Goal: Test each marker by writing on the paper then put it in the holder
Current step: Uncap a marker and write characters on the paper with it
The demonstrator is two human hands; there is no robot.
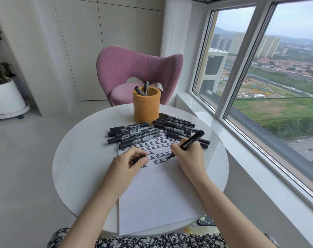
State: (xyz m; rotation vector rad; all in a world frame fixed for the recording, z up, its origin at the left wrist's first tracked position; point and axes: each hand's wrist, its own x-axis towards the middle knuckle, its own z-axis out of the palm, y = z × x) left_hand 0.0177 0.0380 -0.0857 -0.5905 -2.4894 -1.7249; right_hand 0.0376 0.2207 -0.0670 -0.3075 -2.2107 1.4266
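A white sheet of paper (157, 199) lies on the round white table (76, 158), its far part covered in rows of black written characters. My right hand (188, 154) grips an uncapped black marker (192, 140) with its tip touching the paper. My left hand (132, 161) rests on the paper and holds the black cap (138, 158). Several capped black markers lie in two piles, one at the paper's far left (134, 134) and one at its far right (175, 126). The orange cylindrical holder (146, 108) stands behind them with two markers (143, 88) inside.
A pink chair (137, 72) stands beyond the table. A large window (270, 77) runs along the right. A white planter (5, 97) sits on the floor at the left. A patterned object (205, 221) peeks out under the paper's near right corner.
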